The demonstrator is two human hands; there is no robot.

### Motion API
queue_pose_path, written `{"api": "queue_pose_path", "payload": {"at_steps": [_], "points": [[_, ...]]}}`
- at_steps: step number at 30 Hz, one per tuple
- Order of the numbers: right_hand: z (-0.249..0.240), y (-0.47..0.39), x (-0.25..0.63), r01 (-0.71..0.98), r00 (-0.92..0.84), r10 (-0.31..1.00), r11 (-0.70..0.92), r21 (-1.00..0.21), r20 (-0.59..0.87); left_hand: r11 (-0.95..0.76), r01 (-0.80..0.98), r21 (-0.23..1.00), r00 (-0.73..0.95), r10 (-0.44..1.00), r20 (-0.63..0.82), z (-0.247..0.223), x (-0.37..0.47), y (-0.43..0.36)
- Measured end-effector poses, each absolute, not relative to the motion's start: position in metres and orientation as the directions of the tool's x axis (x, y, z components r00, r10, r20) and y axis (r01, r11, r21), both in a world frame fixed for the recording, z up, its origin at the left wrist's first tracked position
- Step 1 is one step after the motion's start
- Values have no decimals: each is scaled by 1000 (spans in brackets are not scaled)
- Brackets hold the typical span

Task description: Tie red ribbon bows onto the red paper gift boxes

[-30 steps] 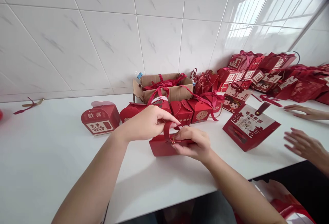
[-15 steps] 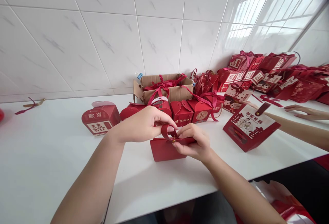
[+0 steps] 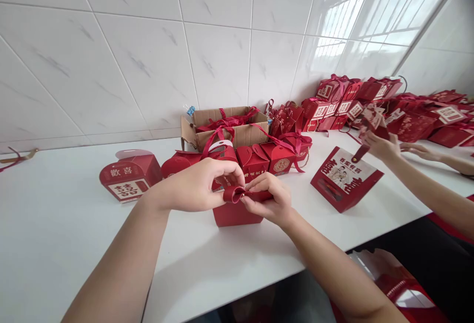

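Red box (image 3: 237, 216): on the worktop (image 3: 185, 273), beneath both hands; likely light, thin card, easily creased.
Strap (image 3: 231, 195): looks bendable; safer hold than the card.
Left hand (image 3: 192, 183): fingers curled round the strap's loop.
Right hand (image 3: 269, 198): fingers pinching beside it.
Carton (image 3: 240, 136): behind, holding ribbon (image 3: 228, 121).

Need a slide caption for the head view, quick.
Left hand and right hand hold a looped, dark-red strap atop a plain red cardboard box on a white table.

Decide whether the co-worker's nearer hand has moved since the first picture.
Yes. Judged against the couple-picture gift box, the co-worker's nearer hand has moved left and toward the tiled wall, from right of that box to beyond it.
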State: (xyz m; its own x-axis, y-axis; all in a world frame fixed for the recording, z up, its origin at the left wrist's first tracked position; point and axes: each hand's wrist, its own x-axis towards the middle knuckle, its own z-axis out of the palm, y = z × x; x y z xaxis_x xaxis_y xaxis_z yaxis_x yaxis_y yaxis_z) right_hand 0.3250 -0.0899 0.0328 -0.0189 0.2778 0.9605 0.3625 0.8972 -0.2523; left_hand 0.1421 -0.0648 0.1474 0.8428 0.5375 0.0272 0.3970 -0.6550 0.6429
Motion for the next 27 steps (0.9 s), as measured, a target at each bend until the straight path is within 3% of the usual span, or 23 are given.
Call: {"api": "queue_pose_path", "payload": {"at_steps": [4, 9, 12, 17, 27], "points": [[32, -86, 327, 341, 60, 393, 856, -389, 918, -632, 417, 653, 816, 577, 37, 143, 146, -60], [37, -83, 331, 315, 158, 660, 672, -671, 735, -620, 398, 676, 768, 628, 124, 128, 157, -49], [40, -81, 333, 260, 149, 757, 591, -763, 637, -638, 388, 665, 743, 644, 183, 118, 161, -42], [41, -79, 335, 175, 82, 808, 565, -807, 583, -638, 387, 666, 731, 652, 200, 114, 162, -40], [36, -78, 338, 158, 35, 784, 608, -778, 620, -613, 353, 707, 711, 667, 224, 115, 161, -43]]}}
